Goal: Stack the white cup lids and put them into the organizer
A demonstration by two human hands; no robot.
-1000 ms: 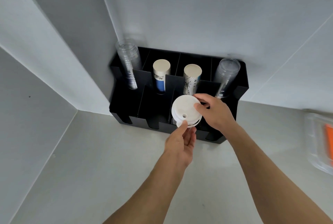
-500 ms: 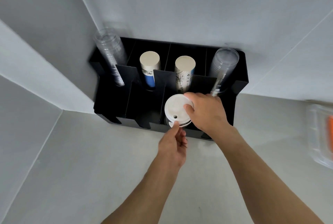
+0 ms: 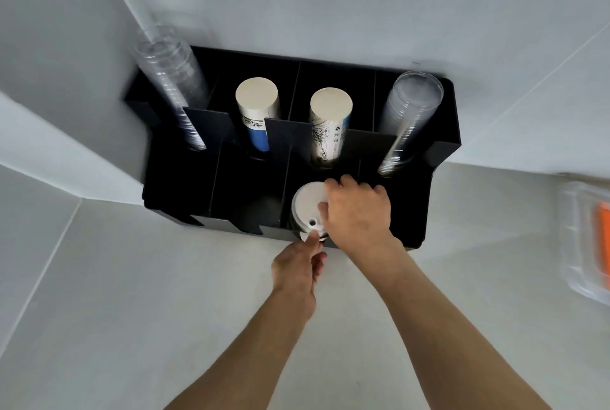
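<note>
A black organizer [image 3: 439, 158] stands on a pale counter [image 3: 132, 310], pushed back into a corner of white walls. Its back row holds four upright stacks: clear plastic cups [image 3: 171, 79] at the far left, two stacks of paper cups [image 3: 257, 106] [image 3: 330, 122] in the middle, and another clear stack [image 3: 409, 112] at the right. The front row is split into four compartments with notched fronts.

The stack of white cup lids [image 3: 307, 205] sits in the third front compartment from the left, its top lid facing up with the small sip hole visible near the front edge. How many lids lie beneath the top one cannot be told.

The right hand [image 3: 356, 211] lies over the right side of the stack, its fingers [image 3: 333, 183] curled partly closed around the far and right rim, thumb pressed on the top lid close to the sip hole. The left hand [image 3: 297, 271] reaches up from below; its fingers [image 3: 313, 241] are drawn close together, pinching the small tab at the front edge of the lids, right at the compartment's notch.

At the right edge of the view, a clear plastic container [image 3: 581, 244] with something orange inside rests on the counter, well apart from the organizer.
</note>
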